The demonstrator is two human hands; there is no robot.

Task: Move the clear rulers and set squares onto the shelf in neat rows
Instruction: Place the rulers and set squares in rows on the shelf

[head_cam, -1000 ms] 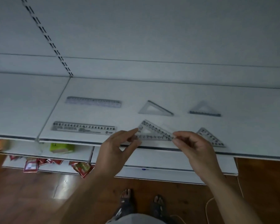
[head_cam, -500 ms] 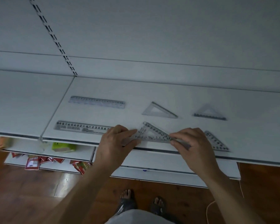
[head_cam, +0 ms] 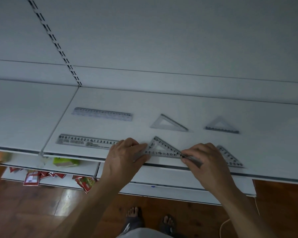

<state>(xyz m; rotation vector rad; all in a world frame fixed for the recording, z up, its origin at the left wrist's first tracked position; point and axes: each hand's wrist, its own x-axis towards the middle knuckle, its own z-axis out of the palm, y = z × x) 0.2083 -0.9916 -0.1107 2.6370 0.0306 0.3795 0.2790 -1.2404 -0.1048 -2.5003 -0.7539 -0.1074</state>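
Observation:
A clear set square (head_cam: 163,148) with black numbers lies near the front edge of the white shelf (head_cam: 265,140). My left hand (head_cam: 122,158) pinches its left corner and my right hand (head_cam: 205,162) pinches its right corner. Two clear rulers sit to the left, one at the front (head_cam: 83,141) and one behind it (head_cam: 102,114). Two more set squares lie in the back row, one in the middle (head_cam: 169,123) and one to the right (head_cam: 221,126). Another set square (head_cam: 230,157) lies at the front right, partly hidden by my right hand.
A slotted upright (head_cam: 53,40) runs up the white back panel. Lower shelves hold a green pack (head_cam: 65,162) and red packets (head_cam: 33,177). Below is a wooden floor with my feet (head_cam: 134,219) and a cable (head_cam: 225,224).
Both hands have lowered the set square from just above the shelf front onto the shelf surface, between the front ruler and the front right set square.

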